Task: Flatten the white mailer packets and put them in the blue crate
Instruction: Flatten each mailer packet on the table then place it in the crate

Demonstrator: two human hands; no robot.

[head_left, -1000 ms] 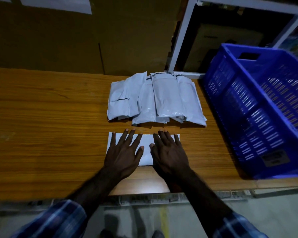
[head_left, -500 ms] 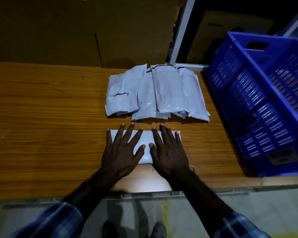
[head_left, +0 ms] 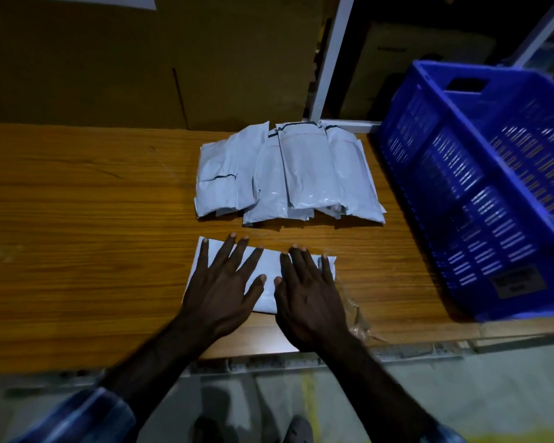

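One white mailer packet point(head_left: 269, 273) lies flat on the wooden table point(head_left: 77, 251) near the front edge. My left hand point(head_left: 221, 286) presses its left half with spread, straight fingers. My right hand point(head_left: 307, 292) presses its right half, fingers straight and close together. Behind it lies a loose pile of several white mailer packets point(head_left: 288, 174), overlapping one another. The blue crate point(head_left: 480, 193) stands on the table to the right, tilted in view, and its inside is only partly seen.
A brown cardboard wall point(head_left: 141, 59) rises behind the table. A white metal frame post point(head_left: 333, 52) stands behind the pile. Crinkled clear plastic point(head_left: 355, 318) lies at the table's front edge by my right wrist. Bare wood stretches to the left.
Both hands stay flat on the packet; my left fingers have spread a little wider. The view has shifted slightly.
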